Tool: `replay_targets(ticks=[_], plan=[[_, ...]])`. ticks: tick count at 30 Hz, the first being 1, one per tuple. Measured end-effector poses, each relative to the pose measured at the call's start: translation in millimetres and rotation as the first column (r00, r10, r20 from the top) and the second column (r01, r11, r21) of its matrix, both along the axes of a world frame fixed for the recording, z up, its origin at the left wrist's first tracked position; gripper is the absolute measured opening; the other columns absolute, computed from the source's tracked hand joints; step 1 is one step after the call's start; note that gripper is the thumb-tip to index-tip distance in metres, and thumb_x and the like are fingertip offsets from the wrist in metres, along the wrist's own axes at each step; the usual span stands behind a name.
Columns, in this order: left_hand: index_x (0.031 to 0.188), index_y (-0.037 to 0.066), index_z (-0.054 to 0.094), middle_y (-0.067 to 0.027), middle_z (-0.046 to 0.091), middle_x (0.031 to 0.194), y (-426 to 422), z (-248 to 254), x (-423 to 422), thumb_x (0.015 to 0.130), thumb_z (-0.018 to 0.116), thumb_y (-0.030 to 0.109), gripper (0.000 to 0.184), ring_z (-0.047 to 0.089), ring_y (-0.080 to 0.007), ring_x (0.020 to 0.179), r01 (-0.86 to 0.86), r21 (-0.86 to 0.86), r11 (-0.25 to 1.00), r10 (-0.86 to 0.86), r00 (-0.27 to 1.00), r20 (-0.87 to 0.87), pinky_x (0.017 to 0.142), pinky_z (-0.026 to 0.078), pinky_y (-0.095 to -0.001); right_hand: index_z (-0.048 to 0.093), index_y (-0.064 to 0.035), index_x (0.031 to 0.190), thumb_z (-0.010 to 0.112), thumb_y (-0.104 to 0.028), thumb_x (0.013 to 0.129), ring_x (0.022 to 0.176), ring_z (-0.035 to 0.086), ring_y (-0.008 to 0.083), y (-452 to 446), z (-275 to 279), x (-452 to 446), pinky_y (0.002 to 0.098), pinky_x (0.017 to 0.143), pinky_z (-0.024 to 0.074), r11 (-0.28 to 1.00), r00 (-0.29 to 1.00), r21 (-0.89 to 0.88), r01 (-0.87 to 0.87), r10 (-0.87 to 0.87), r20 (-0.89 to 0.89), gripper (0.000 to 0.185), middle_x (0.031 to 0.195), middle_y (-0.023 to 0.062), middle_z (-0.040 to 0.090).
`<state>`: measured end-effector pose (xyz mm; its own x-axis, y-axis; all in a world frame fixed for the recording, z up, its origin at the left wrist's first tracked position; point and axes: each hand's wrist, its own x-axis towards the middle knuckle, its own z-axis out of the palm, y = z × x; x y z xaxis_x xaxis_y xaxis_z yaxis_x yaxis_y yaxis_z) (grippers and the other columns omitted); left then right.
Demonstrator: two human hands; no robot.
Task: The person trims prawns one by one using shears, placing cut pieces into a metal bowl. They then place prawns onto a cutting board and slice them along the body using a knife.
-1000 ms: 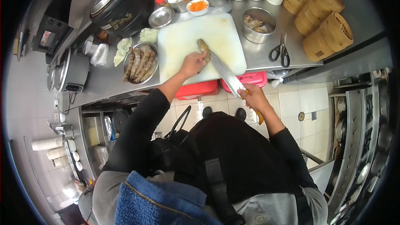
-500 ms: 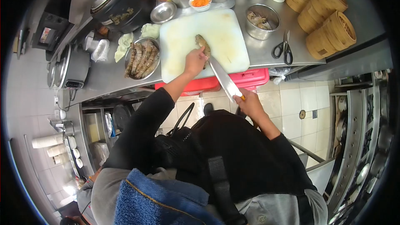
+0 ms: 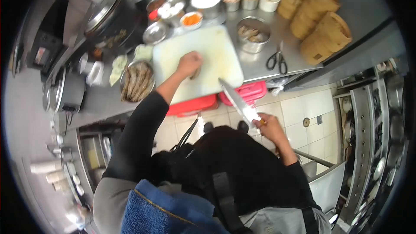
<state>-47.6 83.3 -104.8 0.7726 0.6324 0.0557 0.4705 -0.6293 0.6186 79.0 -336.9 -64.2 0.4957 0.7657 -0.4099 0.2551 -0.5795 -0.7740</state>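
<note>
Over the white cutting board (image 3: pixel 216 52), my left hand (image 3: pixel 189 63) is closed on a shrimp (image 3: pixel 196 73), most of which the fingers cover. My right hand (image 3: pixel 269 126) grips a large knife (image 3: pixel 239 103) by its yellow handle, to the right of and below the board. The blade points up and left, its tip at the board's front edge, apart from the shrimp. A metal bowl of whole shrimp (image 3: pixel 138 81) stands left of the board. At the right, another metal bowl (image 3: pixel 254 34) holds shrimp pieces.
Black scissors (image 3: pixel 277 60) lie right of the board, near bamboo steamers (image 3: pixel 325 38). Behind the board stand a bowl of orange bits (image 3: pixel 191 19) and several ingredient containers. Red bins (image 3: pixel 193 105) sit below the counter edge. A dark cooker (image 3: pixel 115 24) is at the back left.
The view has shifted. My left hand has moved left on the board with the shrimp, now mostly hidden beneath it. My right hand has drawn the knife away from the shrimp, down and right.
</note>
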Motion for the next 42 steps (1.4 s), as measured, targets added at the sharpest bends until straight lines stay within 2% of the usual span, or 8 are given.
replay_targets(ticks=[2, 11, 16, 21, 27, 36, 39, 42], plan=[[0.106, 0.006, 0.064, -0.0032, 0.067, 0.085, 1, 24, 23, 0.086, 0.068, 0.010, 0.021, 0.064, -0.0154, 0.078, 0.098, -0.580, 0.809, 0.069, 0.963, 0.260, 0.071, 0.052, -0.0285, 0.071, -0.0074, 0.116, 0.072, -0.027, 0.089, 0.084, 0.069, 0.0373, -3, -9, -3, 0.0434, 0.079, 0.0548, 1.000, 1.000, -0.021, 0.021, -0.021, 0.001, 0.033, 0.087, 0.0228, 0.071], [0.125, 0.017, 0.069, -0.0085, 0.070, 0.096, -9, 142, 149, 0.084, 0.070, 0.021, 0.041, 0.067, -0.0188, 0.088, 0.331, 0.148, 0.932, -0.361, 0.802, 0.475, 0.079, 0.054, -0.0341, 0.070, 0.0000, 0.111, 0.070, -0.019, 0.093, 0.054, 0.056, 0.0123, -2, -7, 0, 0.0323, 0.053, 0.0468, 0.999, 0.993, 0.035, 0.028, -0.023, -0.117, 0.026, 0.064, 0.0076, 0.061], [0.124, 0.010, 0.070, -0.0107, 0.068, 0.100, 19, 128, 28, 0.088, 0.071, 0.019, 0.037, 0.066, -0.0199, 0.092, 0.189, 0.183, 0.965, -0.244, 0.903, 0.354, 0.083, 0.054, -0.0342, 0.070, -0.0016, 0.115, 0.068, -0.018, 0.095, 0.051, 0.052, 0.0080, 7, 6, -5, 0.0258, 0.045, 0.0428, 0.999, 0.984, -0.033, 0.042, -0.047, -0.172, 0.025, 0.070, 0.0019, 0.062], [0.099, 0.007, 0.076, -0.0203, 0.072, 0.101, 94, 77, -190, 0.093, 0.057, 0.029, 0.030, 0.068, -0.0391, 0.095, -0.495, 0.294, 0.818, 0.566, 0.784, -0.255, 0.083, 0.054, -0.0470, 0.069, -0.0026, 0.118, 0.068, -0.018, 0.095, 0.049, 0.050, 0.0084, 9, 3, -4, 0.0257, 0.044, 0.0402, 0.997, 0.962, -0.031, 0.071, -0.076, -0.263, 0.028, 0.070, 0.0014, 0.061], [0.119, 0.007, 0.066, -0.0175, 0.072, 0.110, 73, 36, -253, 0.084, 0.072, 0.030, 0.043, 0.068, -0.0374, 0.105, -0.518, 0.120, 0.847, 0.518, 0.855, 0.032, 0.090, 0.052, -0.0475, 0.068, -0.0026, 0.115, 0.066, -0.018, 0.096, 0.048, 0.048, 0.0081, 30, 8, 6, 0.0256, 0.043, 0.0395, 0.996, 0.977, -0.088, 0.030, -0.048, -0.208, 0.025, 0.072, 0.0015, 0.060], [0.115, 0.009, 0.062, -0.0245, 0.071, 0.102, 89, 78, -222, 0.078, 0.073, 0.033, 0.045, 0.069, -0.0419, 0.094, -0.524, 0.400, 0.752, 0.624, 0.762, -0.175, 0.084, 0.054, -0.0500, 0.071, -0.0058, 0.114, 0.069, -0.022, 0.093, 0.054, 0.059, 0.0158, 29, -6, 15, 0.0337, 0.052, 0.0501, 0.998, 0.998, 0.055, -0.036, 0.039, -0.055, 0.027, 0.069, 0.0097, 0.066], [0.116, 0.008, 0.061, -0.0203, 0.072, 0.098, 77, 126, -191, 0.080, 0.073, 0.022, 0.041, 0.072, -0.0335, 0.082, -0.514, 0.317, 0.797, 0.555, 0.830, -0.049, 0.073, 0.057, -0.0432, 0.070, -0.0051, 0.116, 0.068, -0.025, 0.094, 0.052, 0.059, 0.0128, 24, -2, 7, 0.0303, 0.049, 0.0487, 0.997, 0.986, -0.005, 0.071, -0.071, -0.150, 0.030, 0.066, 0.0060, 0.063], [0.121, 0.008, 0.061, -0.0068, 0.069, 0.091, 28, 148, -129, 0.090, 0.064, 0.006, 0.031, 0.067, -0.0130, 0.073, -0.385, -0.273, 0.882, 0.464, 0.813, 0.351, 0.061, 0.056, -0.0276, 0.068, -0.0027, 0.115, 0.066, -0.027, 0.096, 0.050, 0.056, 0.0114, 22, -17, 3, 0.0288, 0.046, 0.0462, 0.990, 0.957, 0.001, 0.143, -0.138, -0.255, 0.031, 0.068, 0.0046, 0.061]])
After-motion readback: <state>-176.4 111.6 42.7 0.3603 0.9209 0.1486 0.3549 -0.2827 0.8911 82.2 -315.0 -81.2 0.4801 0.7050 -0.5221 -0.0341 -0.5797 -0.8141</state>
